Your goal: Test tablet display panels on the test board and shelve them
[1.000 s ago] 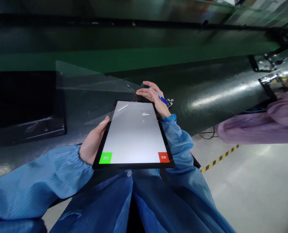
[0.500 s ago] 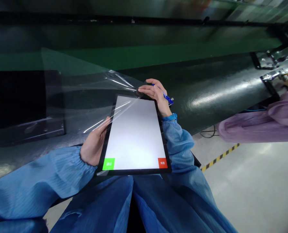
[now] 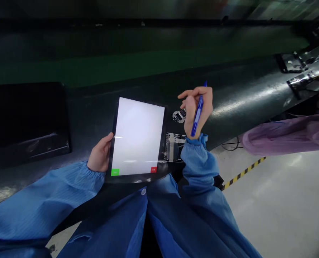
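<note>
My left hand (image 3: 100,153) grips the left edge of a tablet (image 3: 138,138), thumb along its side. The lit screen is white, with a green box in the lower left corner and a red box in the lower right. To the right of the tablet, my raised right hand (image 3: 204,104) holds a blue pen (image 3: 198,116) slanting across the palm and up between the fingers. A circuit board assembly (image 3: 172,147) lies below that hand, partly covered by the sleeve. A small black and silver part (image 3: 179,116) shows just left of its fingers.
A dark flat panel (image 3: 32,118) lies on the dark bench (image 3: 237,86) at the left. Metal and black parts (image 3: 296,64) rest at the far right. Another person's pink sleeve (image 3: 288,134) reaches in there, above a floor with striped tape (image 3: 244,173).
The clear film that my right hand was pulling up over the tablet is no longer seen raised. That hand has moved right, pen included, and the tablet has shifted left and turned, uncovering the circuit board.
</note>
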Tool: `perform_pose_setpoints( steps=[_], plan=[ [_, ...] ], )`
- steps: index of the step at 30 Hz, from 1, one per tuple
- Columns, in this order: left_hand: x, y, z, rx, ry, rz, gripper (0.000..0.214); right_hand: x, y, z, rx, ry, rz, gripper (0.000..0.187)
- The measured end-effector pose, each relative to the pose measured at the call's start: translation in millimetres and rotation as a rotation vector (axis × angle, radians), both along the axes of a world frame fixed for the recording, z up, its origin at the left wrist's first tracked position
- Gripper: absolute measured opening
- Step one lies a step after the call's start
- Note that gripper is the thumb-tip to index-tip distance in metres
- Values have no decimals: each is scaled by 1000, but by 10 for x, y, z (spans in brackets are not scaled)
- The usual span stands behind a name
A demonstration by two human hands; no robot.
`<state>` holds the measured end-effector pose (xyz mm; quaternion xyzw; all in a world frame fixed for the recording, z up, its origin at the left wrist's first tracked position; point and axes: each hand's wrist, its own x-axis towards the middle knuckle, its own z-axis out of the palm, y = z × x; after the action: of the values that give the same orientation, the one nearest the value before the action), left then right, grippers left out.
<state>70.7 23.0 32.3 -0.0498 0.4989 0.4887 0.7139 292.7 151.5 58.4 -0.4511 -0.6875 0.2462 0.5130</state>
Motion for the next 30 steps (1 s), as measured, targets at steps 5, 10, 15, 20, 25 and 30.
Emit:
perform_pose_setpoints(
  steps=[5, 10, 15, 20, 25, 30],
  plan=[
    [-6, -3, -5, 18, -2, -40, 44, -170, -472, -26, 121, -604, 547, 73],
    [31, 13, -58, -7, 53, -10, 49, -292, -742, -488, 143, -730, 548, 36],
    [-5, 20, -92, 4, 52, 1, 46, -78, -897, -469, 256, -498, 353, 17],
    [-210, -12, -218, -26, -18, 12, 39, 471, -856, -300, 100, -362, -45, 19],
    [-262, -46, -334, -49, 100, 31, 35, 865, -779, -641, -7, -473, -134, 15],
    [-62, -20, -187, -70, 186, 131, 34, 880, -780, -860, 12, -517, -178, 18]
  ],
)
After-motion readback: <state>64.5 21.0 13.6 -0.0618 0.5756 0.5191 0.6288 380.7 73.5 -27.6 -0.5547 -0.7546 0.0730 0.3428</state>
